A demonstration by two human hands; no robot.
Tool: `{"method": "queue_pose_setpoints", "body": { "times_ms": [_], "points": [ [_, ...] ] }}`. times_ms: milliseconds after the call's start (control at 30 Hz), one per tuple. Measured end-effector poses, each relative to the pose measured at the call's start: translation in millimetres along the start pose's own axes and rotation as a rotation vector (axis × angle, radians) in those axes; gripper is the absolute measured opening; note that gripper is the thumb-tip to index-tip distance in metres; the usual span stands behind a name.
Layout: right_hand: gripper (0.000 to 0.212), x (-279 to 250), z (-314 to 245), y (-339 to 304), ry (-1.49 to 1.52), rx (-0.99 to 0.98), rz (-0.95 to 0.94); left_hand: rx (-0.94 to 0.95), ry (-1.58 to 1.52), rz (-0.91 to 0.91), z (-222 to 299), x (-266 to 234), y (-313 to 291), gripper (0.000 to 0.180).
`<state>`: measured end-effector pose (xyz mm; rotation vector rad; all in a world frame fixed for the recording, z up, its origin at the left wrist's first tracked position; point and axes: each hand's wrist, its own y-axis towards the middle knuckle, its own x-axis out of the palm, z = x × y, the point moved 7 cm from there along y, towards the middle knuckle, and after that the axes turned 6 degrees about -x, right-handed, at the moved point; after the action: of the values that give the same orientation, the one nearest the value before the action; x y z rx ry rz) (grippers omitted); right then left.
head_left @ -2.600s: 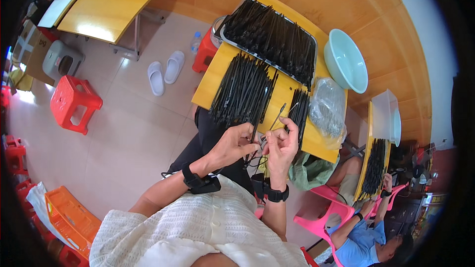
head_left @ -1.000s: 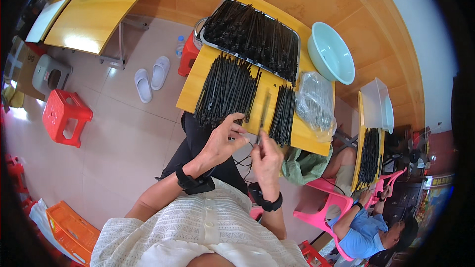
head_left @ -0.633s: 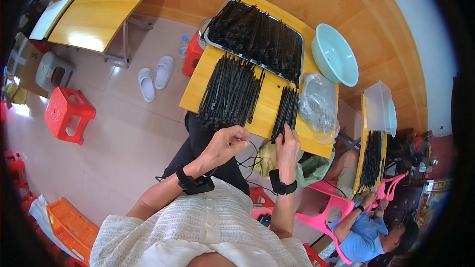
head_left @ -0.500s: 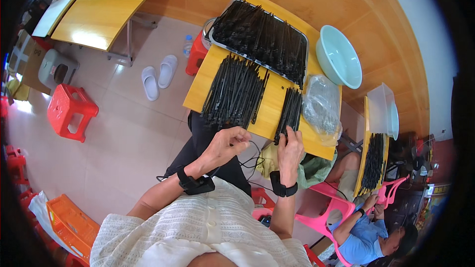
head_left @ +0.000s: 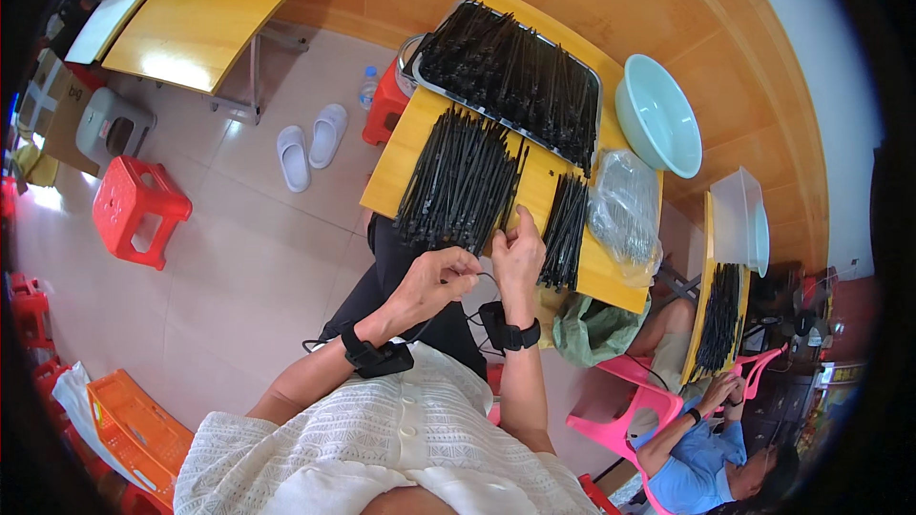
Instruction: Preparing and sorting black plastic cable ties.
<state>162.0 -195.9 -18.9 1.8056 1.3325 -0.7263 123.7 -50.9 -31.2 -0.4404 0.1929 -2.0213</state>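
Note:
On the wooden table lies a wide bundle of thin black strips that look like cable ties point(head_left: 453, 181). A narrower bundle of black cable ties point(head_left: 566, 234) lies to its right. My right hand point(head_left: 518, 257) is at the near right corner of the wide bundle, thumb and index finger apart, with nothing visible between them. My left hand point(head_left: 434, 278) hovers just off the near table edge, fingertips pinched together; whatever they hold is too small to make out. A thin black cable point(head_left: 489, 277) runs close by these fingertips. Both wrists wear black straps.
A metal tray point(head_left: 599, 114) heaped with black strips fills the table's far side. To the right are a clear plastic bag point(head_left: 625, 210) and a pale green basin point(head_left: 658, 114). A green bag point(head_left: 590, 329) hangs below. Another person point(head_left: 697, 458) sits at the right; red stools point(head_left: 138, 210) stand left.
My right hand has left the narrow bundle and moved left to the wide bundle's corner, its fingers parting. My left hand stays almost in place. The whole view has shifted slightly.

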Motion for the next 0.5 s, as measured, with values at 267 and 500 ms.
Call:
{"method": "queue_pose_setpoints", "body": {
  "times_ms": [267,500],
  "points": [
    [0.038,-1.5,36.3,-24.5,0.927,0.595,-0.179,0.0,-0.009,-0.03,-3.6,2.2,7.5,0.017],
    [0.024,-11.6,17.2,-57.2,1.432,0.826,-0.31,0.019,0.011,-0.044,-7.2,11.8,19.0,0.026]
  ]
}}
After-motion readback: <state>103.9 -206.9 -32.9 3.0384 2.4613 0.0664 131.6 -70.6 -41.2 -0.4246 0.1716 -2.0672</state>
